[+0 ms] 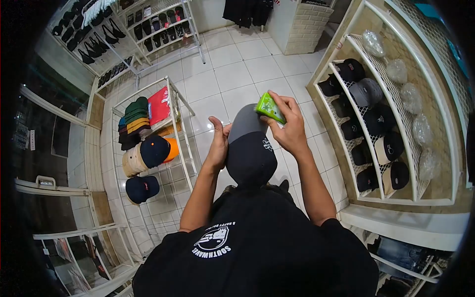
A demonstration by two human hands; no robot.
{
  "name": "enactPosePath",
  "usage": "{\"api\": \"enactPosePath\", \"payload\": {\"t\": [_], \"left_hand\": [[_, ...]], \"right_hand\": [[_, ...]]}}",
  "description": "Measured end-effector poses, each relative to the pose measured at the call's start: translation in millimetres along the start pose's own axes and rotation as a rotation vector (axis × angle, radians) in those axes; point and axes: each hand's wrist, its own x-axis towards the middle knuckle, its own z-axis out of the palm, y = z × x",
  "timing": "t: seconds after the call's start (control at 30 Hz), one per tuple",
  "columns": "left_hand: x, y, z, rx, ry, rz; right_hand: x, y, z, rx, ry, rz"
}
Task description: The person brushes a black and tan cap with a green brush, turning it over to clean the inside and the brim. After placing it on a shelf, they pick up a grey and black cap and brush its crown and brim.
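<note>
A baseball cap [252,153] with a black crown, a grey brim and a small white emblem is held up in front of my chest. My left hand [217,147] supports it at the left edge, thumb raised and fingers partly hidden behind the cap. In my right hand [288,124] is a bright green patterned brush [270,108], gripped between thumb and fingers. Its bristle side lies against the right edge of the grey brim, near the tip.
On the left, a white wire rack [170,111] carries folded beanies [136,116], a red packet [159,105] and several caps. To the right, a slanted white shelf [368,119] holds rows of caps. Sandals [161,22] hang at the back above the tiled floor [242,72].
</note>
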Motion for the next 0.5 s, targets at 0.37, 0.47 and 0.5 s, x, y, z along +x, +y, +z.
{"api": "enactPosePath", "payload": {"t": [0.37, 0.47, 0.5], "left_hand": [[-3.4, -5.4, -13.9, 0.102, 0.066, 0.13], [-10.4, 4.5, 6.1, -0.033, 0.182, 0.111], [-11.6, 3.6, 2.4, 0.03, 0.153, 0.114]], "right_hand": [[-10.4, 1.0, -0.1, 0.018, 0.007, -0.05], [-17.0, -13.6, -5.2, 0.04, -0.224, -0.255], [-14.4, -5.9, -5.4, 0.094, -0.149, -0.153]]}}
